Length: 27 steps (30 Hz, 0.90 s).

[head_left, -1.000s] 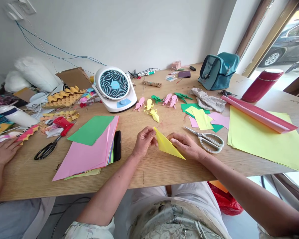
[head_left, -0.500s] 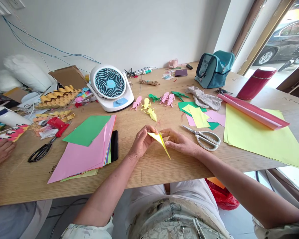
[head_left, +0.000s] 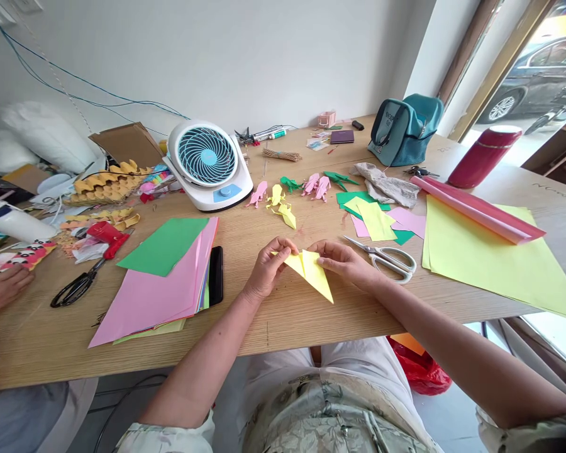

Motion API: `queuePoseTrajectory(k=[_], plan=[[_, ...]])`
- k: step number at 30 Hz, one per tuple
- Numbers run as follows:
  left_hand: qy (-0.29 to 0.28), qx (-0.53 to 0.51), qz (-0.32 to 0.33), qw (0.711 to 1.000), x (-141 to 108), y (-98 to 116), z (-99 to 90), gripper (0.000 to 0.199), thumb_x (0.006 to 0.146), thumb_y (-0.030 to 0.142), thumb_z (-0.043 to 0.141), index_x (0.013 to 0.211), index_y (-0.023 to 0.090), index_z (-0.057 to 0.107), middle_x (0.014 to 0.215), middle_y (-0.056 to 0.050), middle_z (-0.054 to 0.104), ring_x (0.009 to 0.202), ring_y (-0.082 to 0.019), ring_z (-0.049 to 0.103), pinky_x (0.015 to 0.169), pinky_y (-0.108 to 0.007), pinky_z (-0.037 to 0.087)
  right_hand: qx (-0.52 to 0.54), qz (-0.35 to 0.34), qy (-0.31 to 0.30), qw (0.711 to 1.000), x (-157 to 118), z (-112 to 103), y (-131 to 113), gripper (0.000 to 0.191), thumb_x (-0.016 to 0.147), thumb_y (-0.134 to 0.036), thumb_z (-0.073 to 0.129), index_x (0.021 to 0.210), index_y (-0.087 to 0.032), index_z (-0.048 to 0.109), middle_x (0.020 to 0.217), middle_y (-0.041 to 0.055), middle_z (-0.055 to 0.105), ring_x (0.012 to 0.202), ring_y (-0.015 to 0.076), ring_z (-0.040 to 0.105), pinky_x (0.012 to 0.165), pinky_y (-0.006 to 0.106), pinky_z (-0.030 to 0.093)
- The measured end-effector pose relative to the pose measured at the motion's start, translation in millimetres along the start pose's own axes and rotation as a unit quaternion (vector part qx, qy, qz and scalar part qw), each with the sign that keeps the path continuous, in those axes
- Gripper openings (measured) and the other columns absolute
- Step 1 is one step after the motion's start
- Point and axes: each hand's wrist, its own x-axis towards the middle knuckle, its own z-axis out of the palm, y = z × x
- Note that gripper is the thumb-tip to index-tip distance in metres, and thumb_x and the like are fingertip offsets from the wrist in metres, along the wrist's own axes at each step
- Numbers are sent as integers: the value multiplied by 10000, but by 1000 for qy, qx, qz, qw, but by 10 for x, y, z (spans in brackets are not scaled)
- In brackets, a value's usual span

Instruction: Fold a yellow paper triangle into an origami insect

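Observation:
A folded piece of yellow paper (head_left: 314,277) is held between my two hands above the front of the table, its long point aimed down and toward me. My left hand (head_left: 270,265) pinches its upper left corner between thumb and fingers. At the upper right edge, my right hand (head_left: 344,261) grips it with the thumb on top. A crease runs down near the paper's middle. Beyond my hands lie folded paper figures: yellow ones (head_left: 287,216), pink ones (head_left: 321,188) and green ones (head_left: 290,184). White-handled scissors (head_left: 392,264) rest right of my right hand.
Coloured sheets (head_left: 158,302) and a black phone (head_left: 216,275) lie left, near black scissors (head_left: 78,286). A fan (head_left: 212,167) stands behind. Paper pieces (head_left: 377,220), large yellow sheets (head_left: 490,267), a red bottle (head_left: 485,157) and a teal bag (head_left: 405,132) are right. Another person's hand (head_left: 4,289) is far left.
The yellow paper has turned from nearly edge-on to show its broad face. My right hand now grips its right edge, and my left hand still holds the left corner.

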Motion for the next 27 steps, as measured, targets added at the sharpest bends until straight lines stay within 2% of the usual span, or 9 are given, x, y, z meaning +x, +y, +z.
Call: queuePoseTrajectory(k=[5,10,13,19,23,27], plan=[[-18,68,19,997,-9,18,-12,188,882,367,631,856,182,623,833,-19,600,749,-143,523,696,-247,413,-29,2,-17,999,15,-18,44,370,867,-508,669,1034,-184,605,892,20,626,766,142,558,708,283,461],[-51,140,38,988,-21,99,-31,217,897,381,606,847,177,661,813,-31,632,740,-156,534,691,-261,400,-62,-26,10,998,33,-50,73,340,809,-504,737,825,-180,634,860,13,578,716,121,489,649,258,420],[-63,169,52,982,-21,135,-58,238,912,390,580,832,180,661,815,-33,639,764,-162,550,713,-267,405,-53,-43,25,997,19,-61,47,355,820,-526,719,810,-188,610,841,18,589,704,122,499,637,263,431],[-63,233,69,968,-9,170,-120,269,926,395,558,807,184,675,802,-43,651,790,-186,580,763,-297,426,-24,-38,17,999,-19,-50,2,364,837,-538,699,850,-198,570,690,-5,614,533,100,509,522,255,443],[-43,290,126,948,11,181,-142,246,932,384,552,846,200,691,887,-63,685,916,-227,602,887,-349,425,-33,-42,8,999,-7,-48,-2,394,820,-561,707,909,-189,612,769,22,645,649,130,589,623,286,507],[-29,352,199,914,21,165,-138,232,936,396,546,925,211,686,944,-77,697,963,-246,606,931,-385,425,-65,-46,16,997,7,-65,21,377,834,-551,694,871,-180,637,779,29,636,707,146,581,652,292,495]])
